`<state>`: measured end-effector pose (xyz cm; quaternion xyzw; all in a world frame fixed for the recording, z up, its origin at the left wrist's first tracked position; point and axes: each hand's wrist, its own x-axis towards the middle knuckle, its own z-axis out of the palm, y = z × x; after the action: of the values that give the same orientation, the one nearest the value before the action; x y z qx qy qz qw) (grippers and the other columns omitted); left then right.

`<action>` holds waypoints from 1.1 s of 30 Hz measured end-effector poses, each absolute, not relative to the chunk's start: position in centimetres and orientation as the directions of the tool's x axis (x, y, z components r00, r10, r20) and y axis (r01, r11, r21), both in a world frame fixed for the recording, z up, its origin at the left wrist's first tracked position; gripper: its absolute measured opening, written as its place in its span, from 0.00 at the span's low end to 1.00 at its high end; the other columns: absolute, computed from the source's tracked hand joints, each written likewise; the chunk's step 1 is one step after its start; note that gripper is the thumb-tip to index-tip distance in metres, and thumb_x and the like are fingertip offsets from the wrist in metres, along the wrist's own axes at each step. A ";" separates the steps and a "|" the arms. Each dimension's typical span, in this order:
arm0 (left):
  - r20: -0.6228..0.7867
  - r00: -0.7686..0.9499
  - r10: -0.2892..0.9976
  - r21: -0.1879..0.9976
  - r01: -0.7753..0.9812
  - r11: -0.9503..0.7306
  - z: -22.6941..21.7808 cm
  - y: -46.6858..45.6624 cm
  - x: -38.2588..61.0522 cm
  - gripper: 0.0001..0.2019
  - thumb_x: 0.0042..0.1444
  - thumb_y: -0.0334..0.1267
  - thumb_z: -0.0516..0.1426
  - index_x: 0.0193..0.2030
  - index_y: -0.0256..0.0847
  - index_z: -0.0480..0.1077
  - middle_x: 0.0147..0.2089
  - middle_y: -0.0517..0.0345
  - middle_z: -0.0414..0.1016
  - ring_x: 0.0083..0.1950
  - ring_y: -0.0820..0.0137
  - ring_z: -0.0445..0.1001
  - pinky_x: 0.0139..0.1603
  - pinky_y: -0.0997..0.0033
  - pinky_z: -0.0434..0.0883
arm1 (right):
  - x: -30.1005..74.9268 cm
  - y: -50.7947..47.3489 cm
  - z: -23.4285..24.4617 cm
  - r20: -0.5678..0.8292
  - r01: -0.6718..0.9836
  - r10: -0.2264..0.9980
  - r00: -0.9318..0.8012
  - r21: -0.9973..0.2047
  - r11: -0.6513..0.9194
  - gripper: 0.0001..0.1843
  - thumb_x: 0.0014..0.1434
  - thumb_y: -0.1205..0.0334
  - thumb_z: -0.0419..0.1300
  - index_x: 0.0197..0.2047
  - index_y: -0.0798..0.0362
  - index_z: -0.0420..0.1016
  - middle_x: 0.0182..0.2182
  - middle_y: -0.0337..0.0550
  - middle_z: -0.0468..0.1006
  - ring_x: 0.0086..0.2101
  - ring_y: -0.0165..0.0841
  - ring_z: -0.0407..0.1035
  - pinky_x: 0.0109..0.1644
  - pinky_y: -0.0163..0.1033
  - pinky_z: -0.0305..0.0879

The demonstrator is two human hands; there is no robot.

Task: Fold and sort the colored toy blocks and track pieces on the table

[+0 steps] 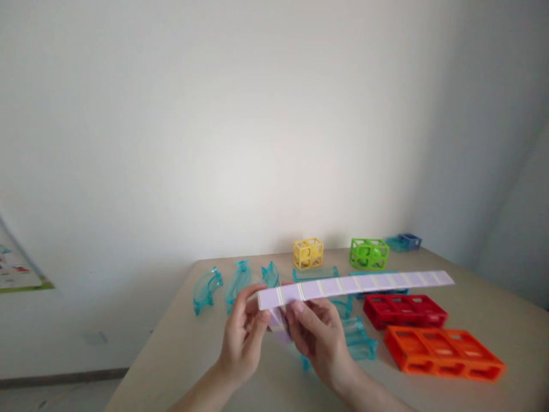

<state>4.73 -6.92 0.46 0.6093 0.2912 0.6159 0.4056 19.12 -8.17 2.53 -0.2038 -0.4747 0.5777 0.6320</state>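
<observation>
Both my hands hold a long, thin lilac strip (330, 286) with pale cross lines, raised above the table. Its free part stretches far to the right. Near my hands a second lilac length hangs down, so the strip looks folded or joined there. My left hand (245, 332) pinches the left end between thumb and fingers. Close beside it, my right hand (317, 332) grips the strip from below, thumb on its lower edge. Behind and under the hands lie several clear blue track pieces (359, 337), partly hidden by the right hand and the strip.
Curved clear blue pieces (208, 289) lie on the table (171, 355) at the left. A yellow frame block (307, 253) and a green one (369, 254) stand at the back. Red (405, 312) and orange frames (444, 352) lie right; a dark blue block (410, 241) sits far right.
</observation>
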 end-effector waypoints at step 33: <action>0.394 -0.091 0.914 0.908 -0.116 -0.403 1.9 -6.8 5.6 0.13 0.56 0.48 0.59 0.34 0.39 0.70 0.26 0.62 0.70 0.27 0.74 0.67 0.28 0.79 0.64 | 19.7 -8.3 2.9 0.715 0.349 0.699 -0.028 -0.648 0.677 0.09 0.53 0.58 0.64 0.37 0.52 0.75 0.25 0.40 0.75 0.23 0.30 0.66 0.29 0.35 0.61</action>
<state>5.55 -6.82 1.93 0.5406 0.3691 0.6397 0.4028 19.70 -8.33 2.87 -0.3734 -0.7015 0.1487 0.5885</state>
